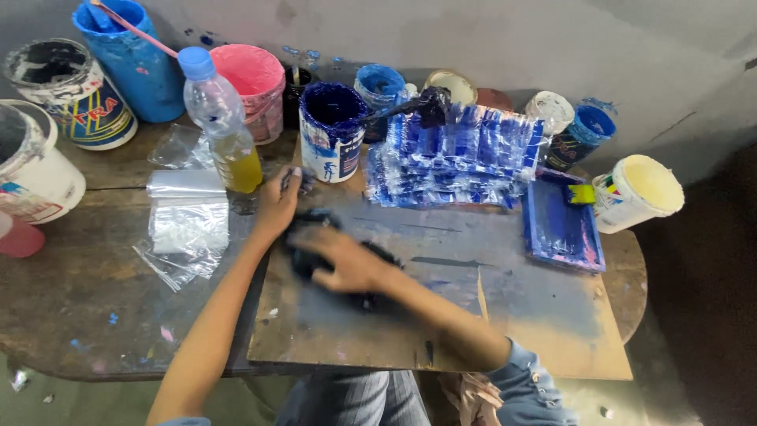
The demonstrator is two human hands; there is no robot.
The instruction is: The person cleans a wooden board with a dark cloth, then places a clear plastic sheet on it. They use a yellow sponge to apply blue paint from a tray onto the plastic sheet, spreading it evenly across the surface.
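My right hand presses a dark, ink-soaked rag onto a blue-stained wooden board. My left hand rests flat at the board's left edge, fingertips stained blue, beside the rag and just below a blue-smeared white paint can. A heap of blue-printed clear plastic packets lies at the board's far side.
A stack of clear plastic bags lies left of the board. A plastic bottle of yellow liquid stands behind it. Several paint tubs ring the round wooden table. A blue tray with a yellow-handled brush lies at right.
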